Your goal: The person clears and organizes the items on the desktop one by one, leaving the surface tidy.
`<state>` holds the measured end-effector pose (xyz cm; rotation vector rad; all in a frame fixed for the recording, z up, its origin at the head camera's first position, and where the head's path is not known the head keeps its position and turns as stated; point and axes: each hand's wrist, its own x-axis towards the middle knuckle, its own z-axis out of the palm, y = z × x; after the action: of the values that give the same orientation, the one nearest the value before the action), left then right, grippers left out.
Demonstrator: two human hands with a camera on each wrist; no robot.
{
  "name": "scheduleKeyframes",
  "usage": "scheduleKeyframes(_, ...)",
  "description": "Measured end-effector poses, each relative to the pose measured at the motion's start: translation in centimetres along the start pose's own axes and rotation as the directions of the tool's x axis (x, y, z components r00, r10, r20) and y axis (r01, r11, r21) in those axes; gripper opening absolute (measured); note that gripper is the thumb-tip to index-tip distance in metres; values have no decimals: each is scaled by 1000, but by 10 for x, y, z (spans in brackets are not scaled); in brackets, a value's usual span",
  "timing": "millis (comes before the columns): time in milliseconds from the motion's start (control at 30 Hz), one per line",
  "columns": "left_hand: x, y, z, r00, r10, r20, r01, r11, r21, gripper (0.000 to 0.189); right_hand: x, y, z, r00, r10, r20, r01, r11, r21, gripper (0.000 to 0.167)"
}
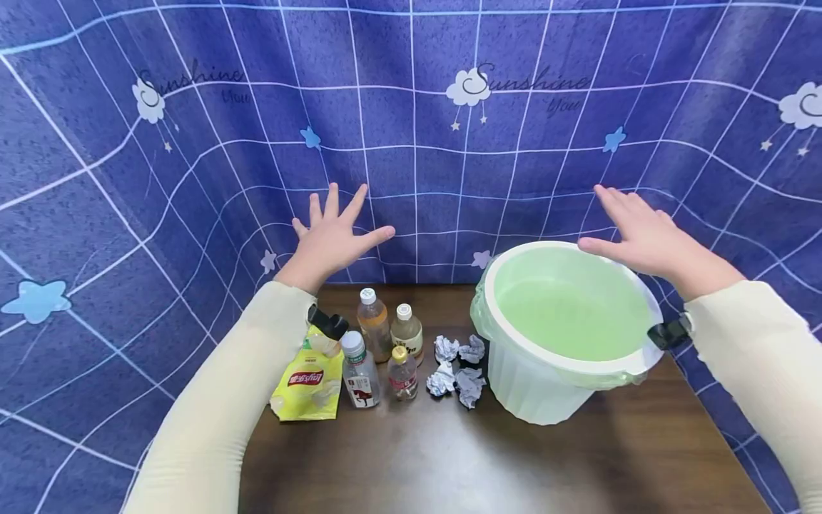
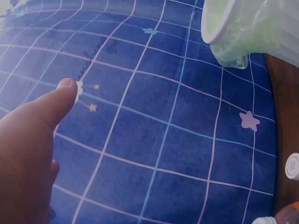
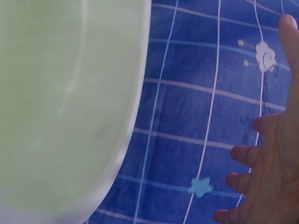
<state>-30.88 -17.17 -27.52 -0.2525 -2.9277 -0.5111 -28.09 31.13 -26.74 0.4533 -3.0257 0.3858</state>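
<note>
My left hand [image 1: 332, 239] is raised over the back of the table with its fingers spread and nothing in it. Below its wrist stand several plastic bottles: one with orange on its label [image 1: 374, 328], one with a white cap [image 1: 407, 333], one with a grey cap [image 1: 361, 375] and a small one with a yellow cap [image 1: 402, 375]. A yellow chip bag [image 1: 311, 382] lies left of them, partly behind the sleeve. My right hand [image 1: 655, 239], fingers straight and holding nothing, hovers above the far right rim of a white bin [image 1: 536, 385] lined with a green bag.
Several crumpled paper balls [image 1: 442, 378] lie between the bottles and the bin. The brown wooden table [image 1: 411, 464] ends at the back and right against a blue curtain [image 1: 411, 164] with white grid lines, which also hangs at the left.
</note>
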Motion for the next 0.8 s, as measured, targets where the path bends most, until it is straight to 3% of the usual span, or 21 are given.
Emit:
scheduleKeyframes(200,-4,-19,5,1000,-13,-1,13,1000,-10,104,-22,35,6,999,-8,-47,10,999,43,92)
scheduleKeyframes(433,-16,-41,12,999,3,-50,-4,999,-38,100,-46,65,25,993,-54,-107,65,992,105,86)
scheduleKeyframes(600,-27,-58,20,997,18,-78,-28,992,-120,94,-59,81,42,995,-31,-98,45,989,143,87)
scheduleKeyframes(800,-44,-80,42,996,37,-82,-56,969,-242,89,-68,93,65,995,-37,-95,55,979,195,85)
